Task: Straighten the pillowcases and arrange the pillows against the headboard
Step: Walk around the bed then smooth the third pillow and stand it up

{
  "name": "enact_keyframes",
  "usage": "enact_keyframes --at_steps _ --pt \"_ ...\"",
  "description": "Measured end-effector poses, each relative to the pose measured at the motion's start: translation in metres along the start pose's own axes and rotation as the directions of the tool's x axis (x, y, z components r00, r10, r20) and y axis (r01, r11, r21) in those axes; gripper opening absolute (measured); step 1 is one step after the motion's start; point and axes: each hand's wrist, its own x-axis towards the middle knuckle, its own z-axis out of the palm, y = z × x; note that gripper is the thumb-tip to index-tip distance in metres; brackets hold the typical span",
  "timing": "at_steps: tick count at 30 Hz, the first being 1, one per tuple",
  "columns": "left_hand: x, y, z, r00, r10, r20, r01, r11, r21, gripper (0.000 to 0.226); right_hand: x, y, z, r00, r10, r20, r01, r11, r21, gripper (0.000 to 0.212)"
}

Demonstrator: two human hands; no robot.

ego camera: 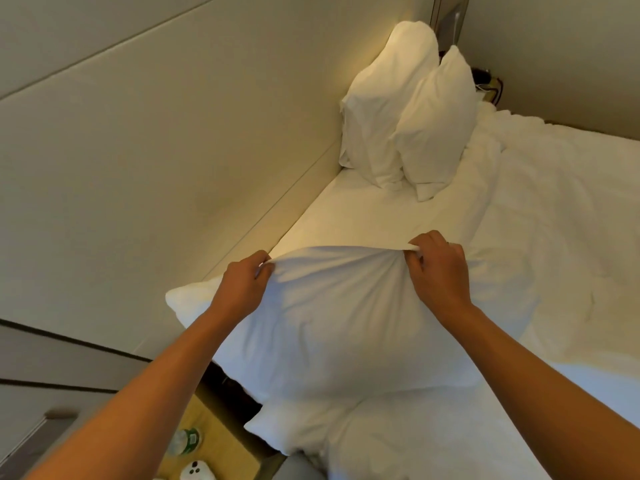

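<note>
A white pillow lies on the bed in front of me, close to the padded headboard. My left hand pinches the pillowcase fabric at its far left edge. My right hand grips a bunch of the same case at its far right edge. The cloth is pulled taut between the two hands. Another white pillow lies under it, nearer to me. At the far end two white pillows stand upright, one leaning on the headboard and one in front of it.
A white rumpled duvet covers the right side of the bed. Down at the left a wooden nightstand holds a plastic bottle and a small white device. A far nightstand with cables stands past the upright pillows.
</note>
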Motion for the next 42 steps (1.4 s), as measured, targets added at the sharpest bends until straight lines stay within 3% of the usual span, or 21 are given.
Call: enact_keyframes --at_steps 6,13,19,28,35,42 --pt "0.027 0.004 -0.003 0.999 0.036 -0.024 -0.035 0.999 0.039 0.018 0.024 0.012 -0.003 0.983 0.111 0.144 -0.09 0.986 -0.144 0.027" --pt "0.053 -0.013 -0.002 0.997 0.051 0.064 -0.053 0.998 0.029 0.016 0.043 0.025 -0.003 0.95 0.16 0.267 -0.149 0.987 -0.063 0.038" --pt "0.067 -0.043 0.005 0.986 -0.021 0.163 0.012 0.998 0.058 0.012 0.043 0.029 0.01 0.965 0.159 0.207 -0.129 0.98 -0.149 0.025" --pt "0.094 -0.037 -0.024 0.994 0.015 -0.108 -0.016 1.0 -0.003 0.006 0.092 -0.015 0.005 0.986 0.166 -0.023 -0.166 0.986 0.011 0.023" --pt "0.109 -0.032 -0.094 0.948 0.02 -0.319 -0.039 0.998 -0.053 0.014 0.171 -0.064 -0.001 0.991 0.069 -0.114 -0.049 0.984 0.169 0.026" --pt "0.097 -0.036 -0.106 0.935 -0.052 -0.35 0.037 0.998 -0.05 0.014 0.199 -0.079 0.021 0.998 0.049 -0.033 -0.045 0.992 0.119 0.031"
